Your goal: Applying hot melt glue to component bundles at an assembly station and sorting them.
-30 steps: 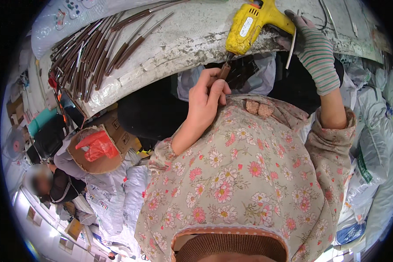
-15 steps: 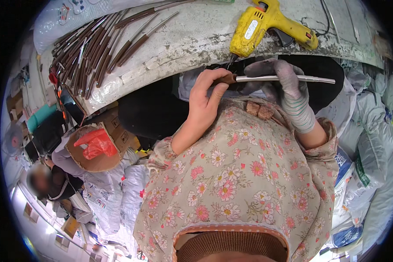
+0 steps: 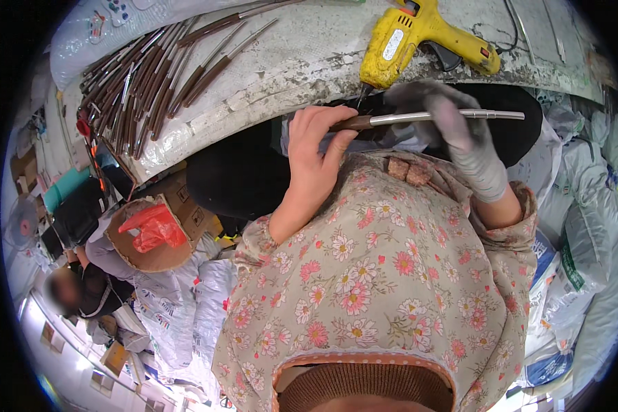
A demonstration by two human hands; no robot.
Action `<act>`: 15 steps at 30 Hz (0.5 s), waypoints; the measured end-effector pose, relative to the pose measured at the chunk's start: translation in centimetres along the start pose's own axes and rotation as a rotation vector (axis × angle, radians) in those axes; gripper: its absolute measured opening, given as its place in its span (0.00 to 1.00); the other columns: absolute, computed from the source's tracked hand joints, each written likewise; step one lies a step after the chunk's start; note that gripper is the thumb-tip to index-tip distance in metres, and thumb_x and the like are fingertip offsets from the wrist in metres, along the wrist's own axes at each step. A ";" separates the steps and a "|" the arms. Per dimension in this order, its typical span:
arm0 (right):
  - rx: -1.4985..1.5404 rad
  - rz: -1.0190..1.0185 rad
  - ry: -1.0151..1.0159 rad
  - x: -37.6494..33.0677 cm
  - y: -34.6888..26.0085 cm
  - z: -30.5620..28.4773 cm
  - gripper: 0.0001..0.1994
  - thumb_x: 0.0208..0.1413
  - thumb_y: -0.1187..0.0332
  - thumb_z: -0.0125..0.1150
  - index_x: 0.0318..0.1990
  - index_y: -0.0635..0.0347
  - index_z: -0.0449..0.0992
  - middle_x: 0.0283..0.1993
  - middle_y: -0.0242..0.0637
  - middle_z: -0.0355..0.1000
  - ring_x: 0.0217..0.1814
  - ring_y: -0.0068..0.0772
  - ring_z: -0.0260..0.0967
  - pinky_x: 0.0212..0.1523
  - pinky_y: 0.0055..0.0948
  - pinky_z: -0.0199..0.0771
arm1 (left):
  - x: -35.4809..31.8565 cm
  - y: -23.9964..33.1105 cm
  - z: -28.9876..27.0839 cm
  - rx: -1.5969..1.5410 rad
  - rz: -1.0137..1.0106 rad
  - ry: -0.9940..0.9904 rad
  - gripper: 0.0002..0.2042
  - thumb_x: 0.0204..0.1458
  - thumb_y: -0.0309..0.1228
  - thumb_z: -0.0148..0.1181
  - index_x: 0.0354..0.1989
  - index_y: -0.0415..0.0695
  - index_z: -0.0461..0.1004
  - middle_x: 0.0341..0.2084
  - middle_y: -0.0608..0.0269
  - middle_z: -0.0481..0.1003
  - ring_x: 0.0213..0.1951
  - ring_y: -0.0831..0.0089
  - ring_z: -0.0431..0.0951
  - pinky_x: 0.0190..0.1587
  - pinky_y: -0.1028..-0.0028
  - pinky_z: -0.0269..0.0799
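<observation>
Bare of any glove, my left hand (image 3: 314,147) is closed round the brown handle (image 3: 353,123) of a telescopic metal rod. The rod's silver shaft (image 3: 399,118) points to the right, its thinner end (image 3: 505,115) sticking out past my right hand (image 3: 460,134). That hand wears a grey glove and is blurred by motion; a digit crosses over the shaft while other fingers lie behind it. Just beyond the rod, a yellow hot glue gun (image 3: 395,44) lies on the bench with its dark nozzle over the edge, close to my left fingertips.
Many similar brown-handled rods (image 3: 144,89) are piled on the worn white bench (image 3: 302,62) at the left. A cardboard box (image 3: 147,257) with a red plastic bag (image 3: 154,226) stands lower left, near another person (image 3: 93,285). White sacks (image 3: 580,233) crowd the right.
My right hand has shifted slightly along the shaft and its fingers have moved, now blurred. The rod's right end has tilted up a little. My left hand keeps its hold on the handle.
</observation>
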State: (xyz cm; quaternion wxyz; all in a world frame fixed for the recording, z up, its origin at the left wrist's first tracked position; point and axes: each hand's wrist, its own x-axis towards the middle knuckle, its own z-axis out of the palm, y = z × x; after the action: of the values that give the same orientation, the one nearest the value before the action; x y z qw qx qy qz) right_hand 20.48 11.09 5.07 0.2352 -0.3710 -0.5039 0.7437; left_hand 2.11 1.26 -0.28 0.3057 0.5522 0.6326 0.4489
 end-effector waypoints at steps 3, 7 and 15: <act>0.025 -0.139 0.197 -1.6 0.4 -3.2 0.14 0.52 0.61 0.58 0.38 0.64 0.72 0.30 0.37 0.72 0.33 0.20 0.68 0.32 0.20 0.68 | 0.1 0.1 -0.4 0.041 0.001 0.008 0.10 0.41 0.26 0.60 0.35 0.45 0.73 0.31 0.62 0.71 0.36 0.64 0.68 0.40 0.69 0.59; -0.144 -0.329 0.356 -2.6 1.7 0.5 0.12 0.52 0.64 0.59 0.37 0.63 0.72 0.28 0.33 0.70 0.29 0.20 0.67 0.30 0.20 0.68 | 0.5 1.4 0.4 0.120 0.139 -0.114 0.11 0.39 0.26 0.61 0.34 0.44 0.73 0.28 0.62 0.71 0.31 0.63 0.69 0.35 0.69 0.61; -0.256 0.171 -0.129 -1.5 4.4 -0.5 0.12 0.51 0.63 0.58 0.33 0.64 0.75 0.30 0.35 0.73 0.31 0.25 0.68 0.35 0.25 0.70 | 0.6 2.2 -0.2 0.473 0.325 -0.139 0.15 0.36 0.31 0.64 0.36 0.47 0.74 0.30 0.68 0.72 0.35 0.70 0.71 0.38 0.72 0.61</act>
State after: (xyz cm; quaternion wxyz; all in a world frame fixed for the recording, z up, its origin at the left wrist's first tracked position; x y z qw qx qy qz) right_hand 21.85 8.61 1.33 0.0892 -0.3909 -0.5751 0.7131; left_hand 2.77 1.77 1.87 0.1351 0.7317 0.6003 0.2932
